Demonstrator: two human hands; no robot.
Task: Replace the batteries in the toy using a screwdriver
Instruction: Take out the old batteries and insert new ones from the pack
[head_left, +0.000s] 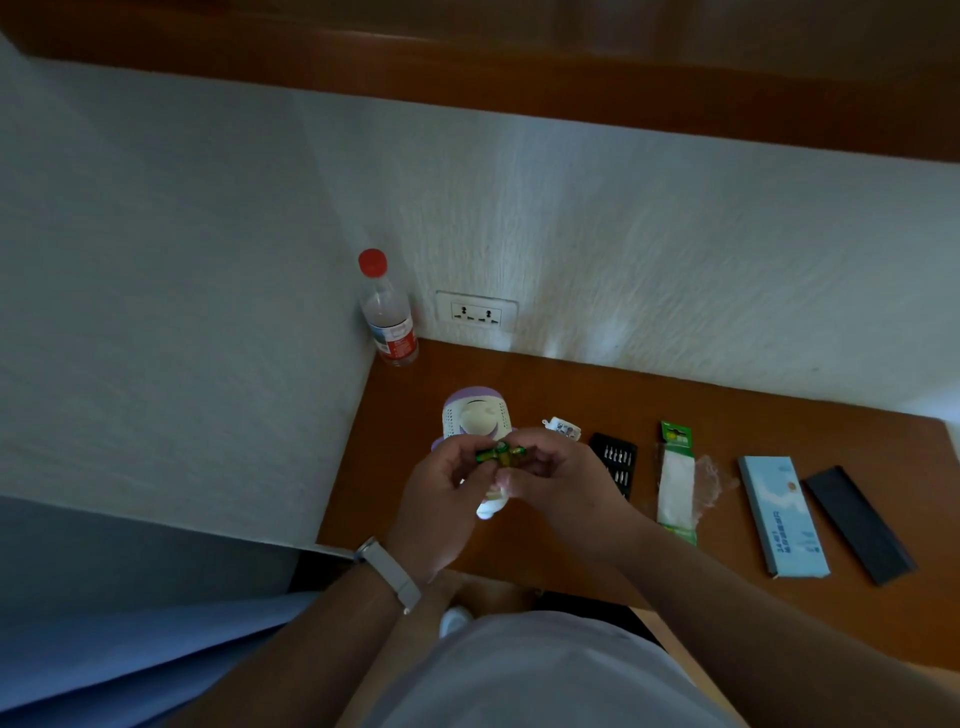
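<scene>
While the wooden desk (571, 395) filled lower centre, left hand (441, 493) and right hand (556, 478) each pinched the green batteries (501, 453) mid-frame, over the white-purple toy (478, 418). Blue box (782, 514) at right: print unreadable. Red-label bottle (388, 317): same.

Dim, soft-focus wide-angle view, edges bowed, bright glare low on wall (613, 332)

A white plastic toy figure with a lavender cap (478, 418) lies face up, head toward 12 o'clock. Green-and-gold cylindrical batteries (501, 453) sit just over its body, pinched between the left hand (441, 499) and right hand (561, 483). A black tray of screwdriver bits (615, 462) lies at the toy's 3 o'clock.
</scene>
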